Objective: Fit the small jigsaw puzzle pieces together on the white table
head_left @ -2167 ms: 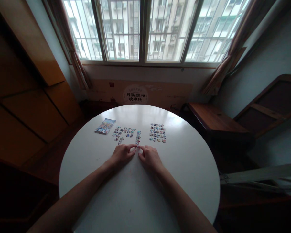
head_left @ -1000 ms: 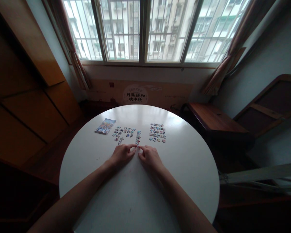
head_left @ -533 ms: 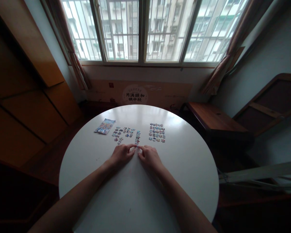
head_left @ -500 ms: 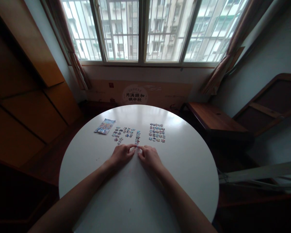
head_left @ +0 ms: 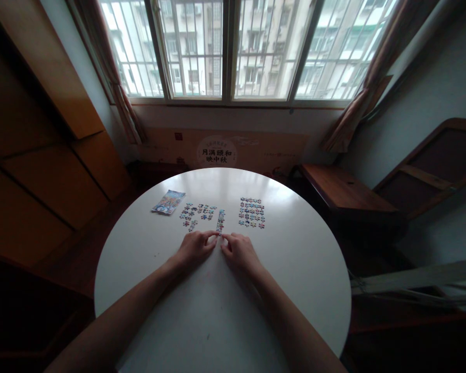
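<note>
Both of my hands rest on a round white table [head_left: 202, 321], fingertips meeting at the near end of a narrow joined strip of puzzle pieces [head_left: 220, 219]. My left hand [head_left: 195, 247] is curled, its fingers pinched at the strip's end. My right hand [head_left: 238, 251] is curled the same way, pinching from the other side. A loose scatter of puzzle pieces [head_left: 197, 213] lies left of the strip. A tidy grid of puzzle pieces [head_left: 251, 213] lies to its right. A small colourful picture card [head_left: 169, 201] sits at the far left.
A barred window [head_left: 233, 49] with curtains fills the far wall. A dark wooden side table [head_left: 344, 194] stands to the right. Wooden cabinets [head_left: 42, 155] line the left. A leaning wooden frame [head_left: 431, 166] is at the far right.
Nothing has visibly changed in the hands or pieces; the view only shifted very slightly.
</note>
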{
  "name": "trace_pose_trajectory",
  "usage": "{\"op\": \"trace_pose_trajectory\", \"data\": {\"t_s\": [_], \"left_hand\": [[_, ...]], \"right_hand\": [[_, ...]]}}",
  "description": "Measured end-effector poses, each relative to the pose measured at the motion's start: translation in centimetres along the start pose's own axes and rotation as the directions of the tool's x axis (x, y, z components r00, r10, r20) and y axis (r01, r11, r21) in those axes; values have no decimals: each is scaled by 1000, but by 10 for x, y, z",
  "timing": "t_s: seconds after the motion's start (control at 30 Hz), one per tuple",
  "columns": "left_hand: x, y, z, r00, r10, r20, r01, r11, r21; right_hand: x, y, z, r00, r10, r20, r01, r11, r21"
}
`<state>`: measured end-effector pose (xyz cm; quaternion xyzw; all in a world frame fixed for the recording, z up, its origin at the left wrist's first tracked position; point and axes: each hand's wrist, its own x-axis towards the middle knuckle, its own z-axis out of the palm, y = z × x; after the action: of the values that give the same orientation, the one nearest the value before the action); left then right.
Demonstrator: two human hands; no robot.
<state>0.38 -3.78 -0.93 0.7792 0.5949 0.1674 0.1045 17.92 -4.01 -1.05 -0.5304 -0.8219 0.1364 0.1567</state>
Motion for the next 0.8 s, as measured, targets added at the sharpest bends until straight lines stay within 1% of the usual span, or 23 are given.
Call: {"op": "trace_pose_trajectory", "data": {"t_s": [0.2,0.47,0.63,0.8], "left_hand": [[0,0,-1,1000,-1,1,1,1000,2],[-1,1,-2,1000,1,-3,-1,1000,-3],[0,2,-3,1000,-4,13,4,1000,-2],[0,1,-2,1000,2,7,-2,1000,-1]], "right_hand": [[0,-2,0,1000,24,-13,-24,999,25],[0,-1,0,1000,3,4,-3,1000,-15],[-1,0,0,1000,4,-10,-4,1000,0],[-1,0,0,1000,3,-3,-3,1000,-4]]}}
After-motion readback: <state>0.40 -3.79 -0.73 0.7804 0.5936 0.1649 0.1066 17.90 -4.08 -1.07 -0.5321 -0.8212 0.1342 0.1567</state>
